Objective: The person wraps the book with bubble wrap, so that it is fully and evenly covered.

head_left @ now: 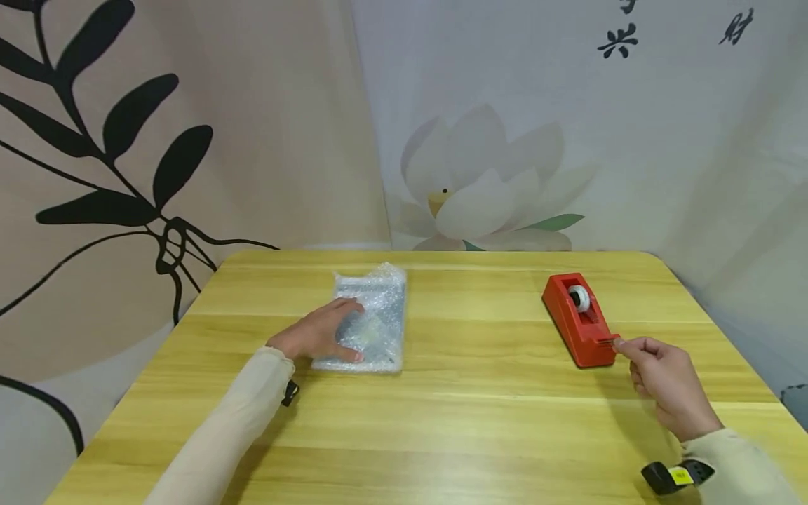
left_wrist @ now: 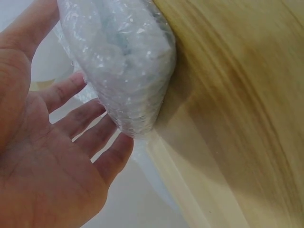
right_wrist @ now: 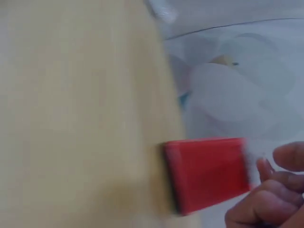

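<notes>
On the left half of the table lies a flat package in clear bubble wrap [head_left: 381, 330]. My left hand [head_left: 320, 330] rests on its left side, thumb and fingers spread apart. In the left wrist view, extended fingertips touch the edge of the bubble-wrapped package [left_wrist: 126, 61]. At the right stands a red tape dispenser [head_left: 571, 322] with a roll of tape [head_left: 578, 299] in it. My right hand [head_left: 659, 379] is at its front cutter end, thumb and forefinger pinching the tape's end. The right wrist view is blurred, showing the dispenser [right_wrist: 206, 173] beside the curled fingers.
Both things are on a light wooden table [head_left: 467, 428] with rounded back corners. Behind it hangs a cloth backdrop [head_left: 284, 140] printed with dark leaves and a pale lotus. Dark straps with small devices [head_left: 678, 477] sit at the wrists.
</notes>
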Demonstrator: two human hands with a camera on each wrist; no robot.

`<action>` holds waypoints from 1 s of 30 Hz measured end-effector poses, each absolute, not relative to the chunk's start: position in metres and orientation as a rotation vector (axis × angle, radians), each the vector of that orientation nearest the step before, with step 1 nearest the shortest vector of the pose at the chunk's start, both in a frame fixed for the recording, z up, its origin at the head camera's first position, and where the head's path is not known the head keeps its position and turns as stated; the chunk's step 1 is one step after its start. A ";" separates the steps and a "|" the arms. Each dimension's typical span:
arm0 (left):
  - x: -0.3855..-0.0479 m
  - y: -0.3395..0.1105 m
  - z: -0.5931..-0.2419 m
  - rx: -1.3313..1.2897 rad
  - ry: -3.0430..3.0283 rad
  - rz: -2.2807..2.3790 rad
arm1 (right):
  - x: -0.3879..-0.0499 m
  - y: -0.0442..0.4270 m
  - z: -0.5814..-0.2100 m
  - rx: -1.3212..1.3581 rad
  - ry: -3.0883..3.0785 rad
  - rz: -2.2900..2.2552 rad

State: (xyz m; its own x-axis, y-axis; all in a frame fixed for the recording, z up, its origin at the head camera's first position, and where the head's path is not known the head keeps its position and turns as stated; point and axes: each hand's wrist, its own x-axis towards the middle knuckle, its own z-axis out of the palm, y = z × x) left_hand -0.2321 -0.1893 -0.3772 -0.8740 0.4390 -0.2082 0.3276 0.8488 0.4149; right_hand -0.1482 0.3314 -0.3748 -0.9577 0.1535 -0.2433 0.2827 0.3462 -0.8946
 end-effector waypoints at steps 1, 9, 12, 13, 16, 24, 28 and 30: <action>-0.232 -0.189 -0.378 0.576 2.726 0.544 | -0.146 0.332 -0.380 0.438 2.448 -1.691; -0.231 -0.189 -0.379 0.573 2.732 0.545 | -0.150 0.335 -0.393 0.409 2.344 -1.784; -0.231 -0.190 -0.377 0.577 2.740 0.539 | -0.151 0.335 -0.394 0.412 2.339 -1.790; -0.231 -0.190 -0.377 0.578 2.741 0.540 | -0.152 0.335 -0.394 0.417 2.350 -1.782; -0.230 -0.191 -0.378 0.576 2.739 0.542 | -0.153 0.334 -0.395 0.417 2.397 -1.738; -0.230 -0.190 -0.378 0.573 2.737 0.547 | -0.156 0.340 -0.390 0.284 2.542 -1.521; -0.229 -0.191 -0.379 0.568 2.740 0.551 | -0.158 0.344 -0.386 0.185 2.622 -1.379; -0.229 -0.191 -0.380 0.556 2.734 0.559 | -0.160 0.346 -0.384 0.148 2.639 -1.320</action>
